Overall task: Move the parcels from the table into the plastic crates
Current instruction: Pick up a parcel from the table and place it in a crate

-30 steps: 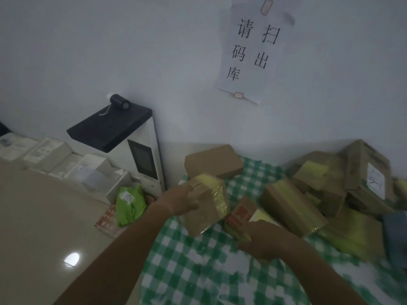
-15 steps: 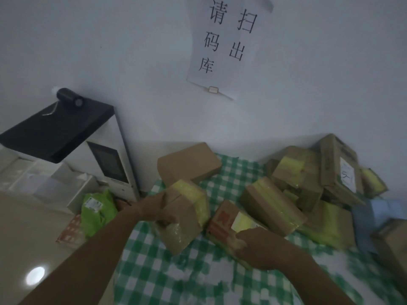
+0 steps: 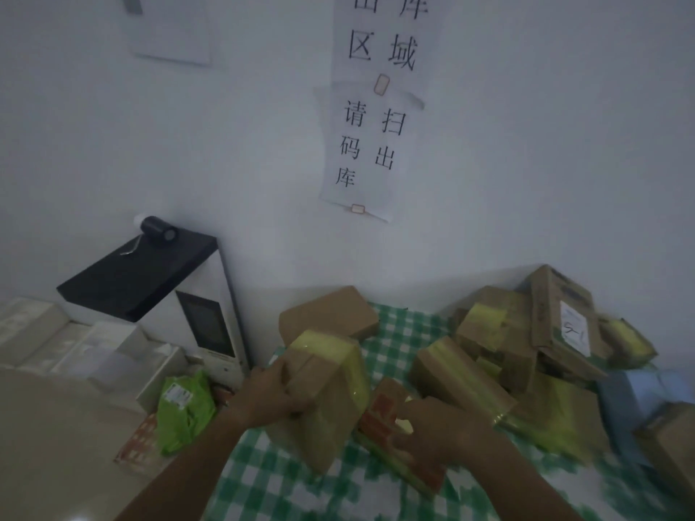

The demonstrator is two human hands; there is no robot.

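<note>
My left hand (image 3: 269,396) grips a brown cardboard parcel (image 3: 331,392) with yellow tape, tilted up off the green checked tablecloth (image 3: 278,479). Right beside it, my right hand (image 3: 436,430) holds a flatter parcel with red print (image 3: 383,415) that lies at a slant on the cloth. A plain brown parcel (image 3: 329,314) sits behind them near the wall. A heap of taped parcels (image 3: 526,347) fills the right of the table. No plastic crate is in view.
Left of the table stands a white machine with a black top (image 3: 158,283) against the wall. A green bag (image 3: 184,408) and white boxes (image 3: 75,351) lie on the floor beside it. Paper signs (image 3: 364,144) hang on the wall.
The view has tilted upward, showing more wall and signs. Both hands keep their hold; the taped parcel in my left hand stands more upright, close against the red-printed one.
</note>
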